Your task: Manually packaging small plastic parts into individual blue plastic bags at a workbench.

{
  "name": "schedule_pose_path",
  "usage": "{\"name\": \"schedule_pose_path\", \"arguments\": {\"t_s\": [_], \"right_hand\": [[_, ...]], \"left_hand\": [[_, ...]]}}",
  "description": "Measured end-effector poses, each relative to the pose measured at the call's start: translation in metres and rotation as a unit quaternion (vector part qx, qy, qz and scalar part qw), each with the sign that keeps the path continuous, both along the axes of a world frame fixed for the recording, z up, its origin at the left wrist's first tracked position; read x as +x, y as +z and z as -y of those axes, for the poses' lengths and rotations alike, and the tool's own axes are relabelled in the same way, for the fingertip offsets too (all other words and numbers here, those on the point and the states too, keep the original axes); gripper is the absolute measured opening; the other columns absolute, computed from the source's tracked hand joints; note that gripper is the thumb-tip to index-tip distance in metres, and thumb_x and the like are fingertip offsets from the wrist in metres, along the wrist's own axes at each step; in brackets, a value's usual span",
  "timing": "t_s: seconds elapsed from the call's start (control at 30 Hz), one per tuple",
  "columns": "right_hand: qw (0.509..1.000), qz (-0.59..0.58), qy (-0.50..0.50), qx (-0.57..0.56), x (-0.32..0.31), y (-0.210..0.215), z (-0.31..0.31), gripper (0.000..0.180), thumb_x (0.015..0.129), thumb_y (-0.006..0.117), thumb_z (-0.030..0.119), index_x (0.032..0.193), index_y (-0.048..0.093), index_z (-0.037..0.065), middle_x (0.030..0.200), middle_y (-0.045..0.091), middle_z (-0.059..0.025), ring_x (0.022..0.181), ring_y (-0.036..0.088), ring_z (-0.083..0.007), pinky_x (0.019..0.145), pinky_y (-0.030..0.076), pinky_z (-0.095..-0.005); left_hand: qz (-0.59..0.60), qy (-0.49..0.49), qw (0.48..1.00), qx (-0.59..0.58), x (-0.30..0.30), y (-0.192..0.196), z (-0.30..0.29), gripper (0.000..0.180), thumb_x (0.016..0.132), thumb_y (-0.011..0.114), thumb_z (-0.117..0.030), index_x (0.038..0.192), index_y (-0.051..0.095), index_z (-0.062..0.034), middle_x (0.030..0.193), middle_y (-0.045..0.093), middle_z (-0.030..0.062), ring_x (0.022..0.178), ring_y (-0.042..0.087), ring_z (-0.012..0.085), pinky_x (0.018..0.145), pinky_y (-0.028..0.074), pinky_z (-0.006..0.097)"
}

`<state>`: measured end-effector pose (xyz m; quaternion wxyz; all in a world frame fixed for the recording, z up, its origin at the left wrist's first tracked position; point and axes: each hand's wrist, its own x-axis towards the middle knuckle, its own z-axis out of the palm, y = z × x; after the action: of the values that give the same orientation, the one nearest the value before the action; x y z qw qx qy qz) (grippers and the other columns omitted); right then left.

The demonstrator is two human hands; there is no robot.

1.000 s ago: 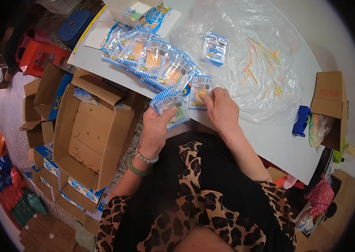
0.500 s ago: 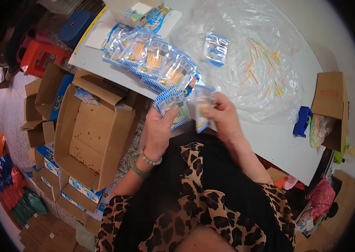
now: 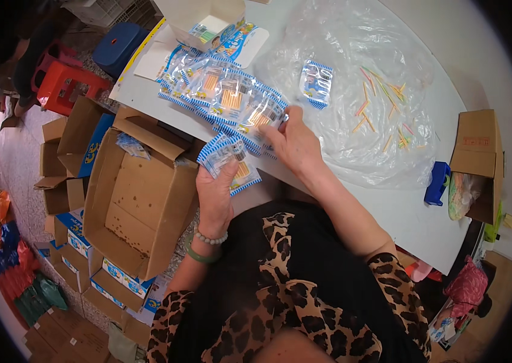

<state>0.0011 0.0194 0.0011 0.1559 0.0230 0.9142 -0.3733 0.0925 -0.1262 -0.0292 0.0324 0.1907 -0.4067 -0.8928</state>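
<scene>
My left hand (image 3: 215,192) is closed on a small clear sachet (image 3: 241,171) with blue-striped edges and orange sticks inside, its thumb across the front. Just beyond the table's near edge, my right hand (image 3: 297,143) has its thumb and fingers closed round the right end of a similar sachet (image 3: 260,116). That sachet lies at the near right of an overlapping heap of sachets (image 3: 212,83). An open white box (image 3: 198,24) stands behind the heap, a green-filled sachet at its mouth. One more sachet (image 3: 316,83) lies apart, blue side up.
Loose coloured sticks (image 3: 383,100) lie on a crumpled clear plastic sheet (image 3: 341,142). A blue tape dispenser (image 3: 437,183) and an open carton (image 3: 477,145) are at the table's right. Left of me stands a large open carton (image 3: 129,206); farther off are red (image 3: 68,88) and blue stools (image 3: 118,49).
My right hand has gone from beside my left hand, where it held a sachet, forward to the heap. My left hand has shifted slightly left and down, and its front sachet now shows orange sticks.
</scene>
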Motion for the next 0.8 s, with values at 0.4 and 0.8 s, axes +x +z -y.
{"name": "schedule_pose_path", "arguments": {"t_s": [0.4, 0.8], "right_hand": [[0.979, -0.065, -0.147, -0.129, -0.008, -0.033, -0.013, 0.086, 0.068, 0.071, 0.011, 0.139, 0.025, -0.003, 0.086, 0.062, -0.0117, 0.073, 0.061, -0.0169, 0.062, 0.049, -0.0282], [0.959, -0.037, 0.043, -0.277, 0.046, 0.005, 0.011, 0.047, 0.076, 0.069, 0.008, 0.116, 0.045, 0.006, 0.096, 0.063, -0.0075, 0.083, 0.061, -0.0133, 0.070, 0.050, -0.0272]], "left_hand": [[0.006, -0.062, 0.998, -0.007, -0.001, -0.003, 0.007, 0.028, 0.085, 0.061, 0.001, 0.113, 0.059, -0.0007, 0.106, 0.065, 0.0068, 0.092, 0.063, 0.0143, 0.082, 0.052, 0.029], [-0.008, -0.024, 0.999, 0.019, -0.002, 0.000, -0.005, 0.031, 0.092, 0.054, -0.006, 0.122, 0.049, -0.0016, 0.115, 0.060, 0.0083, 0.101, 0.060, 0.0164, 0.086, 0.050, 0.029]]}}
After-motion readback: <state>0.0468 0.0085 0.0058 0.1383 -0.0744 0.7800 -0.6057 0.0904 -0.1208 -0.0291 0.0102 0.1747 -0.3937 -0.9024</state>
